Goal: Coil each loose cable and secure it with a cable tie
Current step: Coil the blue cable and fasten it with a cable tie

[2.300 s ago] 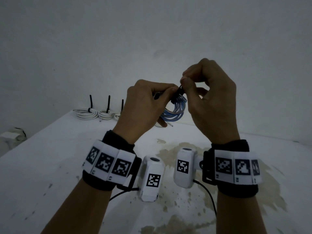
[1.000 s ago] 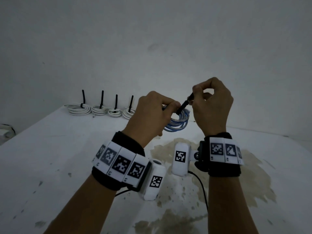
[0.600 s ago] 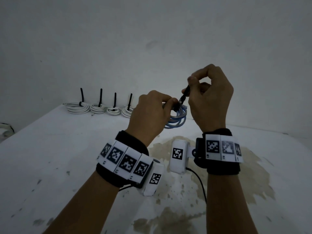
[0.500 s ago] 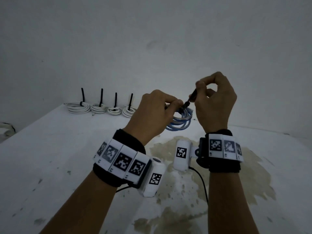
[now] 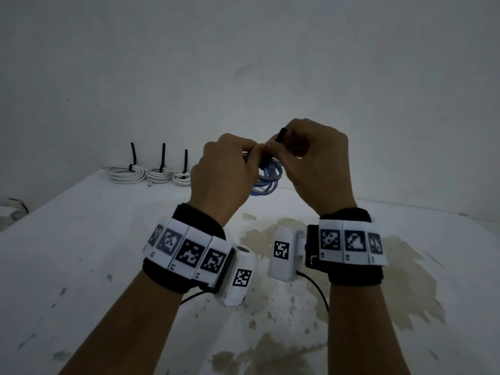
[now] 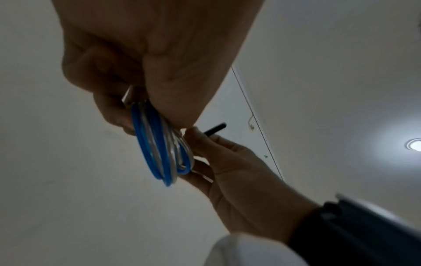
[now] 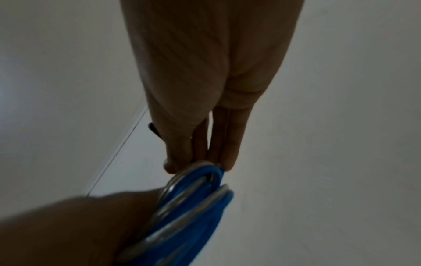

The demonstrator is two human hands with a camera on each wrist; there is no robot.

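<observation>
A blue and white coiled cable (image 5: 266,180) hangs in the air above the table, gripped at its top by my left hand (image 5: 227,169). In the left wrist view the coil (image 6: 159,147) dangles from the curled fingers. My right hand (image 5: 311,161) pinches a black cable tie (image 5: 280,135) right beside the left thumb, at the top of the coil; the tie's free end sticks up. The tie's tail (image 6: 214,129) shows past the right fingers, and again as a dark tie tip (image 7: 153,129) in the right wrist view above the coil (image 7: 193,198).
Three white coiled cables (image 5: 127,174) (image 5: 159,174) (image 5: 182,178), each with an upright black tie, lie in a row at the far left of the white table (image 5: 81,253). A brown stain (image 5: 392,288) spreads under my wrists. A plain wall stands close behind.
My right hand has come down and leftward, closing against the left thumb, so the tie's tail now shows shorter. Both hands sit slightly higher in the view.
</observation>
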